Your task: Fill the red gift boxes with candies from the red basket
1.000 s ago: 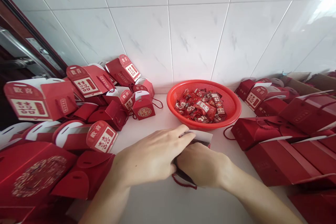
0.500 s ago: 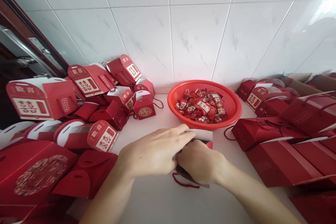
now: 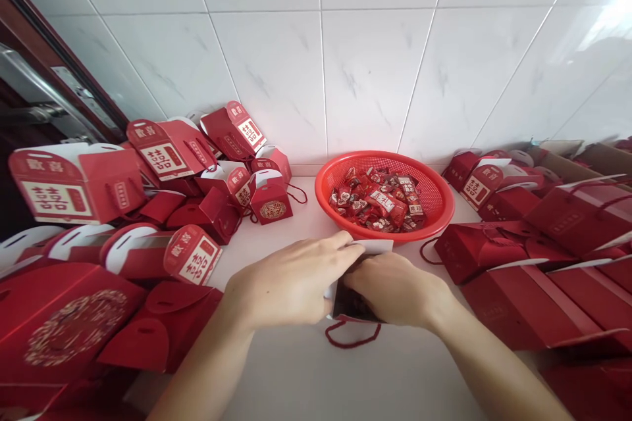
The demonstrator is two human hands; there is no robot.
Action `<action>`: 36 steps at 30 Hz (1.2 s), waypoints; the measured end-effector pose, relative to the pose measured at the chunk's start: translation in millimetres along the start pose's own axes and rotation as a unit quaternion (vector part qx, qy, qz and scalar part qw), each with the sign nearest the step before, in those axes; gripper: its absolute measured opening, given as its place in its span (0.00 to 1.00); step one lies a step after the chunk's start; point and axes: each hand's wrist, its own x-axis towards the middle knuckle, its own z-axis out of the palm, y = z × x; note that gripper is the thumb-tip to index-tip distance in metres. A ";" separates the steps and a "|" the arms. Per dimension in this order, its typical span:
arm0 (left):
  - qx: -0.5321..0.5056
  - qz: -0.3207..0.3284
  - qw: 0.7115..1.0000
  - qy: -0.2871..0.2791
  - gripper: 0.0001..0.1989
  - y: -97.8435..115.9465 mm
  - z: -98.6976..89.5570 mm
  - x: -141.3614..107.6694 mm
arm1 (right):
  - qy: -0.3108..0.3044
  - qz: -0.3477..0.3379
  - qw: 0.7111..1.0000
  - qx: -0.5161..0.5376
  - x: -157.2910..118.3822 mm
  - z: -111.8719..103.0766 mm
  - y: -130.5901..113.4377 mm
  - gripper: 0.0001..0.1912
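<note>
An opened gift box with a white inside flap stands on the white surface in front of the basket. A dark red cord handle loops out from its near side. My left hand grips the box's left side, with its fingers over the edge. The fingers of my right hand reach down into the box opening; their tips are hidden, and I cannot make out what they hold. Just beyond is a red plastic basket with red-wrapped sweets in it.
Red boxes crowd the left side, some with open flaps. More red boxes lie in rows on the right, near brown cartons. A tiled wall rises behind, and a door handle is at far left.
My right hand has shifted slightly up and right in the box, showing more of the dark inside. The cord loop has opened wider. My left hand stays nearly in place.
</note>
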 end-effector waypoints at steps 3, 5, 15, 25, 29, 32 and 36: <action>0.001 0.000 1.000 -0.003 0.44 0.6 0.9 -1.0 | -0.003 -0.007 1.000 -0.010 3.0 1.0 -6.0 0.13; 0.002 -0.002 1.000 -0.004 0.45 0.7 1.3 -1.3 | -0.006 -0.001 1.000 -0.009 2.3 -0.2 -7.8 0.12; 0.003 -0.001 1.000 -0.027 0.46 2.8 1.5 1.9 | -0.006 0.013 0.996 -0.083 8.7 3.1 -10.3 0.13; 0.002 -0.023 0.999 -0.033 0.43 -1.1 4.7 2.5 | -0.029 -0.009 0.998 -0.046 6.5 3.7 -2.0 0.14; 0.007 -0.024 0.999 -0.037 0.41 -0.4 3.2 1.8 | -0.028 -0.003 1.000 -0.006 1.2 1.1 4.3 0.16; 0.012 -0.027 0.999 -0.037 0.38 0.3 3.2 0.7 | 0.002 -0.021 0.999 0.034 -5.5 0.8 12.2 0.17; 0.014 -0.024 0.999 -0.025 0.36 -0.1 6.2 -0.5 | 0.040 -0.029 0.998 0.039 -16.5 -1.5 18.6 0.21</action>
